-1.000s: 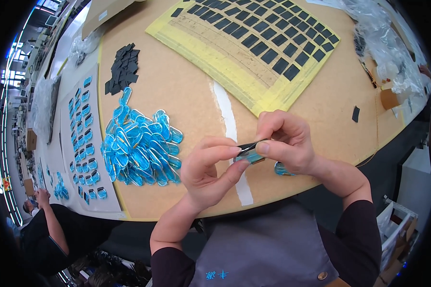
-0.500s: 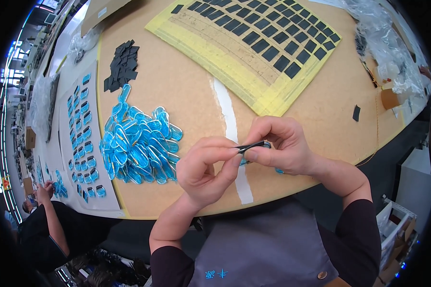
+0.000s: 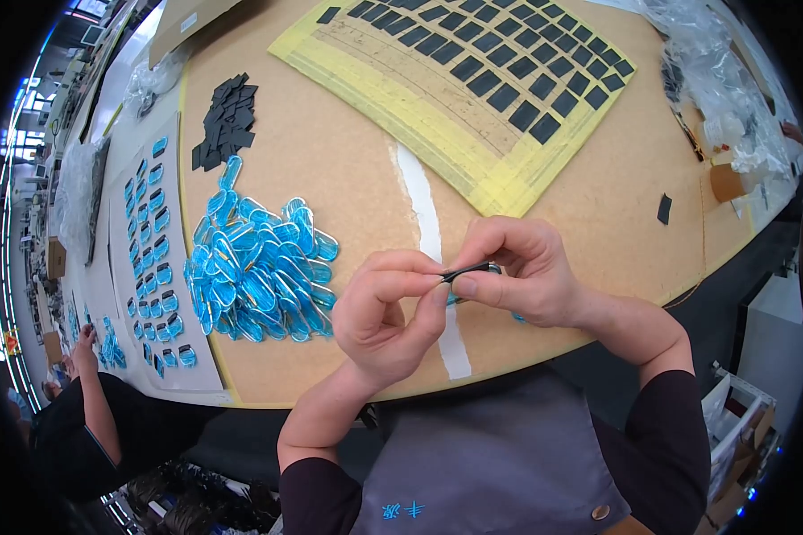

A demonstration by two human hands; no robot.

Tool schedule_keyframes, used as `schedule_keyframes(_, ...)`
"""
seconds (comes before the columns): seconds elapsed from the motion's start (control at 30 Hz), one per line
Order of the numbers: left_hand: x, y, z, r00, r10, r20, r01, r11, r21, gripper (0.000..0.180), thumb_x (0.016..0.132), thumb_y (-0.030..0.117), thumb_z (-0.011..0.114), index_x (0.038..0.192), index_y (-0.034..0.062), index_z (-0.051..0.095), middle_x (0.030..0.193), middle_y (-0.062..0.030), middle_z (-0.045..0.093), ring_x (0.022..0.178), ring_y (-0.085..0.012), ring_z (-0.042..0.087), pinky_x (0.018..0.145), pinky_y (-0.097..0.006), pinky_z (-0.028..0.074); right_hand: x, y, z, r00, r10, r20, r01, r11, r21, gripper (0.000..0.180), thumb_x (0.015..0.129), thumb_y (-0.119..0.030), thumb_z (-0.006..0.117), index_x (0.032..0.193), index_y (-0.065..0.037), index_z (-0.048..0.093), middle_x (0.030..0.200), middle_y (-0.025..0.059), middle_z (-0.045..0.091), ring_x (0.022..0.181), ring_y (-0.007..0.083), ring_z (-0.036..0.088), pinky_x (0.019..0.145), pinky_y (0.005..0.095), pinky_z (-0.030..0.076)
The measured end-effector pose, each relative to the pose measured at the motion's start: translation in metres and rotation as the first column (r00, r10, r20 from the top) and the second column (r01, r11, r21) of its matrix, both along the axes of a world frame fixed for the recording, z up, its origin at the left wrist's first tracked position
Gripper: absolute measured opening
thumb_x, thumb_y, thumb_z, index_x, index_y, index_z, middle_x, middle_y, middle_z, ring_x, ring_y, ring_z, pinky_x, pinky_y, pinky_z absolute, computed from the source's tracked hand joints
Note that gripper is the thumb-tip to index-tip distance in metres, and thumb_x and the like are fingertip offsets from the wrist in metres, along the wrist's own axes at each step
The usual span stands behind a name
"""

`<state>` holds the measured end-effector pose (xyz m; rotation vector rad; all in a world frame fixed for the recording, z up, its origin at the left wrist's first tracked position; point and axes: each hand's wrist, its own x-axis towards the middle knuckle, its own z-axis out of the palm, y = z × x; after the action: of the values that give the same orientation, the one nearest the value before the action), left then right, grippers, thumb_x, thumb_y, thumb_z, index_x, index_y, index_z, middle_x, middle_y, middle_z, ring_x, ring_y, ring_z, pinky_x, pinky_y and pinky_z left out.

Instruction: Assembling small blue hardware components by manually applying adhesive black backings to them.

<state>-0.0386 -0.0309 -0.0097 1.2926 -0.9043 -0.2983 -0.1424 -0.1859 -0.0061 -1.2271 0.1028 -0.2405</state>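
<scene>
My left hand (image 3: 391,312) and my right hand (image 3: 525,275) meet above the table's front part, each with thumb and forefinger pinched. Between them is a small black strip (image 3: 468,270), seen nearly edge-on. A pale, shiny rim shows at its right end beside my right fingers, and a bit of blue shows under the fingertips, so a blue piece may be held with it; most of that is hidden. To the left of my left hand lies a heap of blue oval pieces with silvery edges (image 3: 259,263).
Black rectangles (image 3: 227,120) are piled behind the heap. A yellow-edged board (image 3: 401,102) carries rows of black rectangles. A grey sheet (image 3: 196,366) at left holds rows of blue-and-black pieces. Clear plastic (image 3: 740,125) lies far right. Another person's arm (image 3: 98,410) is at far left.
Both my hands stay nearly in place; my fingertips have drawn slightly closer together on the black strip. The other person's hand at far left has shifted slightly.
</scene>
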Motion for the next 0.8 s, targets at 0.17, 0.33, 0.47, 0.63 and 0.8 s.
schedule_keyframes(0.17, -0.003, -0.001, -0.001, 1.000, 0.010, -0.017, -0.010, 1.000, -0.013, 0.022, 0.075, -0.012, 0.068, 0.093, -0.0013, 0.061, 0.094, -0.0151, 0.064, 0.081, -0.0162, 0.062, 0.069, -0.024, 0.049, -0.001, 0.001, -0.005, 0.999, -0.026, 0.029, 0.026, 0.999, -0.026, 0.012, 0.084, -0.004, 0.071, 0.095, 0.000, 0.065, 0.087, 0.0028, 0.065, 0.078, 0.0050, 0.058, 0.067, 0.0202, 0.046)
schedule_keyframes(0.33, -0.006, 0.000, -0.001, 0.999, 0.027, -0.036, -0.028, 0.999, -0.017, 0.024, 0.074, -0.013, 0.068, 0.093, -0.0013, 0.060, 0.095, -0.0157, 0.064, 0.081, -0.0166, 0.062, 0.069, -0.024, 0.049, -0.003, -0.001, -0.006, 0.998, 0.006, 0.056, 0.000, 0.995, -0.101, 0.010, 0.085, 0.001, 0.068, 0.094, -0.002, 0.064, 0.085, 0.0045, 0.063, 0.077, 0.0088, 0.057, 0.066, 0.0230, 0.043)
schedule_keyframes(0.47, -0.003, -0.002, -0.002, 1.000, 0.017, 0.003, -0.017, 1.000, -0.022, 0.024, 0.074, -0.013, 0.068, 0.093, -0.0013, 0.060, 0.095, -0.0161, 0.064, 0.081, -0.0171, 0.062, 0.069, -0.025, 0.050, -0.002, 0.000, -0.006, 0.997, -0.016, 0.070, 0.023, 0.995, -0.100, 0.011, 0.084, 0.002, 0.068, 0.094, -0.002, 0.065, 0.084, 0.0045, 0.063, 0.077, 0.0090, 0.057, 0.066, 0.0232, 0.043)
schedule_keyframes(0.63, -0.005, -0.005, 0.002, 0.983, -0.018, -0.185, 0.000, 0.995, -0.095, 0.024, 0.074, -0.012, 0.070, 0.093, -0.0010, 0.060, 0.096, -0.0151, 0.064, 0.084, -0.0175, 0.062, 0.077, -0.026, 0.050, -0.002, 0.001, -0.007, 0.990, -0.097, 0.097, 0.104, 0.992, -0.067, 0.010, 0.085, -0.003, 0.069, 0.093, -0.001, 0.066, 0.082, 0.0019, 0.063, 0.073, 0.0047, 0.054, 0.063, 0.0208, 0.041)
schedule_keyframes(0.8, 0.003, -0.002, 0.003, 0.957, -0.081, -0.280, 0.091, 0.996, 0.021, 0.018, 0.078, -0.010, 0.069, 0.091, -0.0015, 0.060, 0.093, -0.0118, 0.065, 0.082, -0.0148, 0.061, 0.074, -0.025, 0.048, -0.002, -0.002, -0.011, 0.985, -0.097, 0.145, 0.113, 0.988, -0.104, 0.009, 0.085, -0.002, 0.067, 0.094, -0.001, 0.065, 0.084, 0.0023, 0.063, 0.075, 0.0051, 0.054, 0.064, 0.0209, 0.041)
